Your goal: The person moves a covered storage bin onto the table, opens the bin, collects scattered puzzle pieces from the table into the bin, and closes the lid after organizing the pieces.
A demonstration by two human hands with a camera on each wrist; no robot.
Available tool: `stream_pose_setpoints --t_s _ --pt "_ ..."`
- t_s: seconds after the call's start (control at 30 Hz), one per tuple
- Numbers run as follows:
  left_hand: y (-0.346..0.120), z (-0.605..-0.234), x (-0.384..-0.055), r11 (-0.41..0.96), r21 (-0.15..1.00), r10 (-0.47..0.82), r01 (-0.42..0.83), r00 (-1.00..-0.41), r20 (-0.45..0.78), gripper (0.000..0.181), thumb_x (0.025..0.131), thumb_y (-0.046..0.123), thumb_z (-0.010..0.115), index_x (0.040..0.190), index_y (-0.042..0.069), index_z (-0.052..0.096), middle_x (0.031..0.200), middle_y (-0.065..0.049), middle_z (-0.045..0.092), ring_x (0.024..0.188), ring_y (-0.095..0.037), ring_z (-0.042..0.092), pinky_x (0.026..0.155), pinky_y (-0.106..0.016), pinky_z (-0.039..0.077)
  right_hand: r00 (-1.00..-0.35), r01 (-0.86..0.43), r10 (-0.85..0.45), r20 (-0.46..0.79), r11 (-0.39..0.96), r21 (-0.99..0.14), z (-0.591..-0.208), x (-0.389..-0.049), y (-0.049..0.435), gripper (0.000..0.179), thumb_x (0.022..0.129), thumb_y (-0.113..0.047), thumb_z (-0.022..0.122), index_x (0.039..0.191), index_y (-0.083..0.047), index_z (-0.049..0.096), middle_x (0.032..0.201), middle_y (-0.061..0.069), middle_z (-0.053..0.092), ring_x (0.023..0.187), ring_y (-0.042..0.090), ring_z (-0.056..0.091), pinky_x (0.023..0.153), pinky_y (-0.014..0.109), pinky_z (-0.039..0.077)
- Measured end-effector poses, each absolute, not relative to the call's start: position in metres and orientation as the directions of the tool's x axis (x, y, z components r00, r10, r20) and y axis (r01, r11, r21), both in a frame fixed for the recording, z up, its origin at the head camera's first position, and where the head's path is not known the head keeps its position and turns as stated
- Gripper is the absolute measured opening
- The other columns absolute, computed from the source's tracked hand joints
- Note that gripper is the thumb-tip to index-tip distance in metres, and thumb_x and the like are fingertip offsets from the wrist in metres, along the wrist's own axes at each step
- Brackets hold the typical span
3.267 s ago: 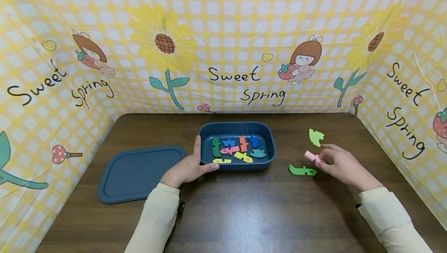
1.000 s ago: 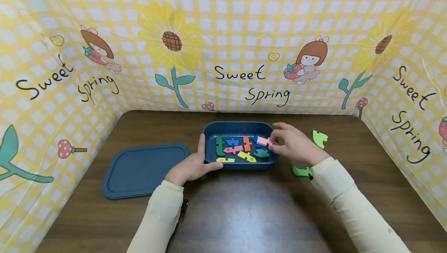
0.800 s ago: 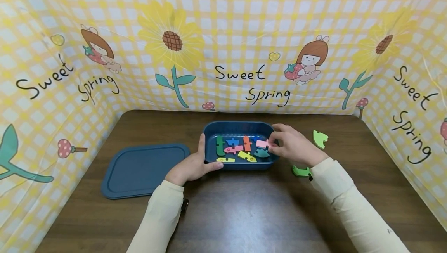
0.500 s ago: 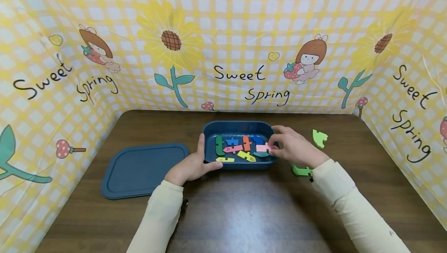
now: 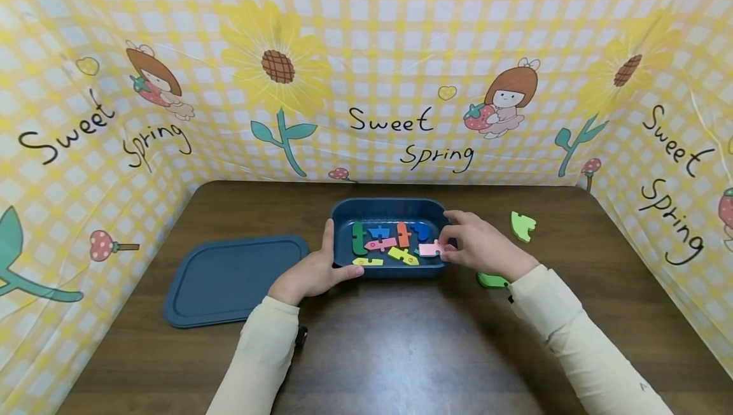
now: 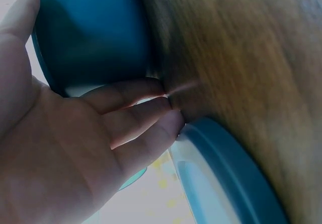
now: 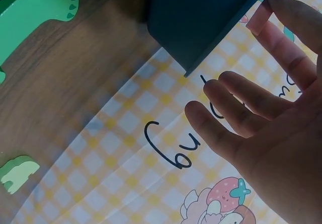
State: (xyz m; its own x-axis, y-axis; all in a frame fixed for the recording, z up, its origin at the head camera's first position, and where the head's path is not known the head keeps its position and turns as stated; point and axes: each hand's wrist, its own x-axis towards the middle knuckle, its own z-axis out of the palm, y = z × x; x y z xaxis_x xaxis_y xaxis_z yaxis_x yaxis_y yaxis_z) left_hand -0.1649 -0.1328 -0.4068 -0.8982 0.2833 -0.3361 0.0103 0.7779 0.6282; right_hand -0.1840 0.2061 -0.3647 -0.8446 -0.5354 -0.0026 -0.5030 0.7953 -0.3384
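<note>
My right hand [image 5: 487, 246] pinches a pink puzzle piece [image 5: 428, 249] between thumb and index finger, low inside the right end of a dark blue box [image 5: 395, 271]. In the right wrist view the pink piece [image 7: 260, 16] shows at the fingertips, the other fingers spread. My left hand [image 5: 306, 275] rests against the box's left front corner, thumb at the front rim. Its fingers lie straight beside the wall in the left wrist view. Several pieces lie in the box, among them a dark green one [image 5: 358, 239], an orange one [image 5: 403, 235] and a yellow one [image 5: 404, 256].
The blue lid [image 5: 235, 281] lies flat on the table left of the box. To the right are a light green piece [image 5: 522, 226] and a green curved piece [image 5: 491, 280] partly hidden by the right wrist. A checked cloth [image 5: 366, 71] walls the table's back and sides.
My right hand has carried the pink piece from the table into the box, then lowered it toward the front right, covering most of the teal piece. My left hand has stayed at the box.
</note>
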Motion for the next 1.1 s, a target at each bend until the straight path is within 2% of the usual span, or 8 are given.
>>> stream_pose_setpoints --t_s 0.27,0.53,0.77,1.1 --pt "-0.1328 -0.4068 -0.1641 0.772 0.635 0.283 0.003 -0.897 -0.340 0.120 0.092 0.064 0.062 0.156 0.015 -0.027 0.138 -0.030 0.054 0.077 -0.021 0.068 0.072 -0.040 0.052 -0.840 -0.509 -0.542 -0.006 0.793 -0.334 -0.3647 -0.1837 0.2043 0.013 0.088 -0.023 0.081 0.100 -0.020 0.076 0.150 0.026 0.043 0.135 0.047 0.042 0.105 0.062 0.039" --pt "-0.1334 -0.4072 -0.1641 0.778 0.628 0.286 0.013 -0.898 -0.336 0.122 0.090 0.067 0.061 0.157 0.014 -0.027 0.142 -0.031 0.051 0.087 -0.022 0.068 0.082 -0.044 0.053 -0.830 -0.527 -0.557 0.006 0.782 -0.332 -0.3668 -0.1848 0.2046 0.014 0.089 -0.024 0.081 0.101 -0.019 0.076 0.149 0.027 0.044 0.135 0.047 0.042 0.105 0.062 0.039" --pt "-0.1330 -0.4054 -0.1642 0.773 0.634 0.289 0.012 -0.897 -0.336 0.120 0.092 0.064 0.061 0.156 0.014 -0.027 0.135 -0.031 0.056 0.076 -0.021 0.068 0.073 -0.040 0.052 -0.823 -0.539 -0.568 0.010 0.775 -0.331 -0.3687 -0.1865 0.2057 0.015 0.089 -0.023 0.081 0.103 -0.018 0.076 0.149 0.027 0.044 0.135 0.047 0.041 0.105 0.062 0.039" --pt "-0.1323 -0.4062 -0.1649 0.779 0.627 0.280 0.004 -0.897 -0.342 0.120 0.092 0.065 0.061 0.156 0.016 -0.028 0.132 -0.030 0.058 0.072 -0.020 0.067 0.071 -0.038 0.051 -0.818 -0.541 -0.576 0.003 0.767 -0.346 -0.3695 -0.1868 0.2064 0.015 0.089 -0.023 0.080 0.103 -0.018 0.076 0.149 0.027 0.044 0.137 0.048 0.039 0.105 0.062 0.038"
